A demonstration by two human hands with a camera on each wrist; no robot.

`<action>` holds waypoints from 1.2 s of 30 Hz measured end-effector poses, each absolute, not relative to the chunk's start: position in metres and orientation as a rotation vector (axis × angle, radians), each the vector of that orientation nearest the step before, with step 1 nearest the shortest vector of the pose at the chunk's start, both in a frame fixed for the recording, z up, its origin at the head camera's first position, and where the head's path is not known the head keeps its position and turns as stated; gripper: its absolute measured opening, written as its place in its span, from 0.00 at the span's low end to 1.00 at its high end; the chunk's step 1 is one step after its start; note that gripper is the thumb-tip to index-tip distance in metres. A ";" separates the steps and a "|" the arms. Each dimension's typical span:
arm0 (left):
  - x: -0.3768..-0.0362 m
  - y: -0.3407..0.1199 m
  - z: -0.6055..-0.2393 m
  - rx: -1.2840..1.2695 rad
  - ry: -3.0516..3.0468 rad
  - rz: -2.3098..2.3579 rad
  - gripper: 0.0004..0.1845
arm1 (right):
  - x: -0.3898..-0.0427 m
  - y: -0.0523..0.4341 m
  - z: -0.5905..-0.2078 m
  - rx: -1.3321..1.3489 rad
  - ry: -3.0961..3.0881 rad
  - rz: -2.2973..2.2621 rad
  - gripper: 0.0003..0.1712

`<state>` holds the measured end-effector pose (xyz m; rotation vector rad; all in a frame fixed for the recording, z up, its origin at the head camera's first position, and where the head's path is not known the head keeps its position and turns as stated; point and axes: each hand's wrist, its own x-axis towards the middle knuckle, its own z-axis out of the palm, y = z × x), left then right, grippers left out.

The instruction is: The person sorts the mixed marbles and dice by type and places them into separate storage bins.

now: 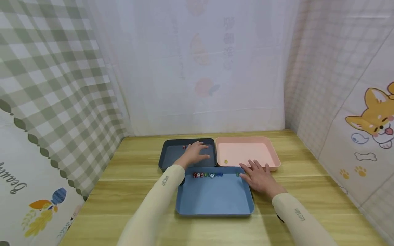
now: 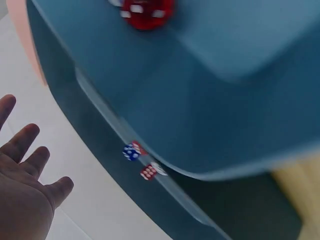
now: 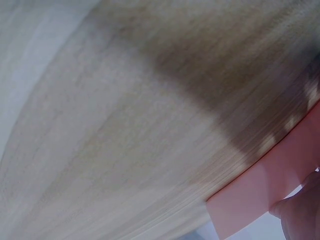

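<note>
The worktop (image 1: 123, 191) carries three trays near its back edge: blue tray (image 1: 212, 201) in front, dark tray (image 1: 167, 153) behind left, pink tray (image 1: 246, 150) behind right. The left hand (image 1: 197, 153) hovers with fingers spread wide over the dark tray. The right hand (image 1: 260, 176) lies flat, fingers wide, on the pink tray's front rim. Dice (image 1: 206, 175) line the blue tray's back wall.

Smooth matt plastic trays (image 1: 212, 201) (blue, pink, dark) on a grained wooden table (image 1: 123, 177)
</note>
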<state>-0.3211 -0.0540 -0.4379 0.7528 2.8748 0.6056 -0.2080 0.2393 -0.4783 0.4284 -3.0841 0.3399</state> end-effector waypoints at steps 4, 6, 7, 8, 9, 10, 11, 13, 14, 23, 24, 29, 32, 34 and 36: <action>-0.316 -0.069 -0.443 0.802 2.867 0.603 0.30 | -0.208 0.240 -0.479 0.441 -3.077 0.351 0.36; -0.312 -0.077 -0.445 0.820 2.861 0.620 0.31 | -0.209 0.241 -0.480 0.447 -3.074 0.353 0.36; -0.310 -0.081 -0.446 0.828 2.857 0.630 0.31 | -0.209 0.241 -0.480 0.450 -3.073 0.354 0.36; -0.308 -0.085 -0.448 0.837 2.853 0.639 0.31 | -0.210 0.241 -0.480 0.451 -3.071 0.356 0.36; -0.306 -0.090 -0.449 0.843 2.846 0.645 0.32 | -0.210 0.241 -0.481 0.452 -3.069 0.357 0.36; -0.303 -0.094 -0.450 0.849 2.841 0.645 0.32 | -0.210 0.241 -0.481 0.452 -3.069 0.358 0.36; -0.300 -0.099 -0.452 0.850 2.837 0.642 0.33 | -0.210 0.241 -0.482 0.453 -3.068 0.355 0.36; -0.294 -0.109 -0.455 0.862 2.837 0.638 0.34 | -0.210 0.241 -0.483 0.453 -3.065 0.356 0.36; -0.291 -0.114 -0.457 0.866 2.838 0.634 0.34 | -0.211 0.241 -0.483 0.453 -3.066 0.354 0.36; -0.263 -0.152 -0.471 0.870 2.886 0.621 0.41 | -0.212 0.240 -0.482 0.462 -3.057 0.347 0.37; -0.260 -0.155 -0.472 0.866 2.890 0.613 0.42 | -0.212 0.240 -0.482 0.461 -3.055 0.343 0.37; -0.248 -0.163 -0.477 0.873 2.879 0.612 0.44 | -0.210 0.240 -0.480 0.460 -3.065 0.356 0.36; -0.243 -0.166 -0.480 0.871 2.862 0.589 0.44 | -0.209 0.240 -0.479 0.465 -3.065 0.362 0.36; -0.240 -0.168 -0.482 0.875 2.860 0.566 0.45 | -0.208 0.240 -0.479 0.467 -3.062 0.360 0.36; -0.237 -0.170 -0.482 0.867 2.861 0.531 0.45 | -0.208 0.239 -0.480 0.467 -3.056 0.358 0.37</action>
